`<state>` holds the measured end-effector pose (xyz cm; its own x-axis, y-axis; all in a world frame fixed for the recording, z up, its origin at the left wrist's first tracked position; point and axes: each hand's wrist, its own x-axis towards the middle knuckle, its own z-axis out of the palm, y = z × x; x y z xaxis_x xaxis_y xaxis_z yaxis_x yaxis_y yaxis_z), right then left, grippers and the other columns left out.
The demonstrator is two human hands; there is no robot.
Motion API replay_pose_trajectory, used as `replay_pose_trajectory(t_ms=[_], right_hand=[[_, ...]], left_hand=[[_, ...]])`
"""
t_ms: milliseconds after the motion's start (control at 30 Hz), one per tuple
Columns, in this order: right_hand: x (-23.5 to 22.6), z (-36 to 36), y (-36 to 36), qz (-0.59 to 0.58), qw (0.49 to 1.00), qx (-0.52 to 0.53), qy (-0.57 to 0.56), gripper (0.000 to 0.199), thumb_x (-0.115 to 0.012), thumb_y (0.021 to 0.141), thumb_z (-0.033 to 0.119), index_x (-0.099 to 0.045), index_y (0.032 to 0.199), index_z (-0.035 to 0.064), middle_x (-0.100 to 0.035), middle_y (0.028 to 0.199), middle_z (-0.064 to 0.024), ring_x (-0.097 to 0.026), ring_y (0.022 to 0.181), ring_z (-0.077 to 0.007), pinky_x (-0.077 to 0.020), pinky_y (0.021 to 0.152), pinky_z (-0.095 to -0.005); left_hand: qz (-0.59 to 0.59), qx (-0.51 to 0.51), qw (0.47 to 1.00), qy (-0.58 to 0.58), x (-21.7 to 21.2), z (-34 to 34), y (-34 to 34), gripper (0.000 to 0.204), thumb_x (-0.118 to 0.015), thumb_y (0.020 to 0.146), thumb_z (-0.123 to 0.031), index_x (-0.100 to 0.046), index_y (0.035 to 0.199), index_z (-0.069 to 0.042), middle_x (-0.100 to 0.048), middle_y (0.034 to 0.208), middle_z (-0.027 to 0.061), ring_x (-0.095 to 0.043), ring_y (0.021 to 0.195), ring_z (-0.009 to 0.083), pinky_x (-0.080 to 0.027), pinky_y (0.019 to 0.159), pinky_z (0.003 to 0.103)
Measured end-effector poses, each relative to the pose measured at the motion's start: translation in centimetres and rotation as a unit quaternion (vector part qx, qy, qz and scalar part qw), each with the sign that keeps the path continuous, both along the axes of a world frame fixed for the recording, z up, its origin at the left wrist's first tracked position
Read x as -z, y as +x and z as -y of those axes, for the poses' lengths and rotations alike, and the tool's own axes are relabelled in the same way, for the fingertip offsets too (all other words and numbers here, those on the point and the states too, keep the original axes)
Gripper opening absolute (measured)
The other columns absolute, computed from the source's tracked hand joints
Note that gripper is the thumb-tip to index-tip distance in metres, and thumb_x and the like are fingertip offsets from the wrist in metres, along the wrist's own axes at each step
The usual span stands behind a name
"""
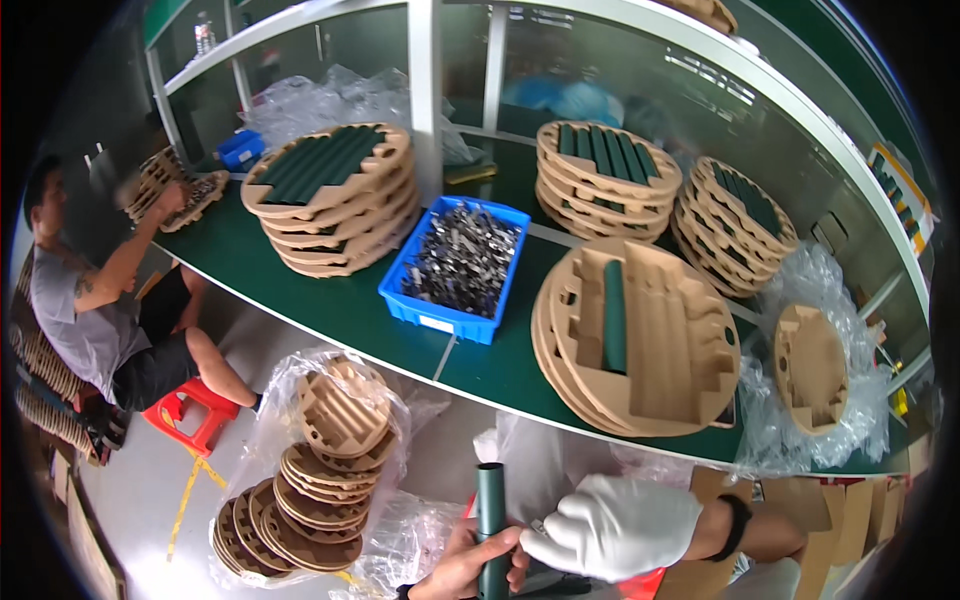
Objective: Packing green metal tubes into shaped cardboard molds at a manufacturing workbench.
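Note:
My bare left hand (462,562) is wrapped round a dark green tube (491,496), which stands nearly upright below the table's front edge. My right hand (615,528) wears a white glove and has its fingertips pinched together beside the tube, close to my left thumb. What those fingertips hold, if anything, is too small to make out. Beyond my hands, a round brown moulded tray (695,365) tops a short stack on the table, with a single green tube (614,318) lying in it. A blue bin (470,326) holds many small shiny metal pieces.
Stacks of brown trays with green tubes stand along the green table (350,305). More trays (325,505) sit in clear plastic on the floor at left. A co-worker (95,310) sits on a red stool (195,412). Cardboard (690,575) lies at lower right.

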<state>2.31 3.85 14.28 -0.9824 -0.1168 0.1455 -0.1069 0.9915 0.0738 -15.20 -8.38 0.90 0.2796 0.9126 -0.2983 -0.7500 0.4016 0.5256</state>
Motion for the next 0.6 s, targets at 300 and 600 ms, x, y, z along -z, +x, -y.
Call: replay_pose_trajectory(t_ms=[300,600], right_hand=[[4.2,3.1,8.5,-0.098,0.978,-0.095,0.156,0.03,-0.059,0.083,0.015,-0.065,0.105,-0.0049,-0.067,0.092,-0.0178,-0.066,0.082,-0.0291,-0.0541,0.067,-0.0338],[9.1,2.1,13.0,-0.092,0.983,-0.11,0.119,0.034,-0.059,0.083,0.019,-0.063,0.107,-0.0054,-0.064,0.106,-0.0221,-0.063,0.097,-0.0336,-0.0537,0.082,-0.042]], left_hand=[[-0.03,0.179,0.975,-0.126,-0.2,-2.1,5.1,0.03,-0.065,0.094,-0.028,-0.057,0.094,0.001,-0.055,0.068,0.0088,-0.055,0.054,0.0197,-0.046,0.048,0.033],[-0.169,0.261,0.933,-0.183,0.1,-5.0,8.2,0.015,-0.065,0.092,-0.013,-0.06,0.093,0.002,-0.058,0.067,0.0081,-0.058,0.054,0.0176,-0.047,0.048,0.031]])
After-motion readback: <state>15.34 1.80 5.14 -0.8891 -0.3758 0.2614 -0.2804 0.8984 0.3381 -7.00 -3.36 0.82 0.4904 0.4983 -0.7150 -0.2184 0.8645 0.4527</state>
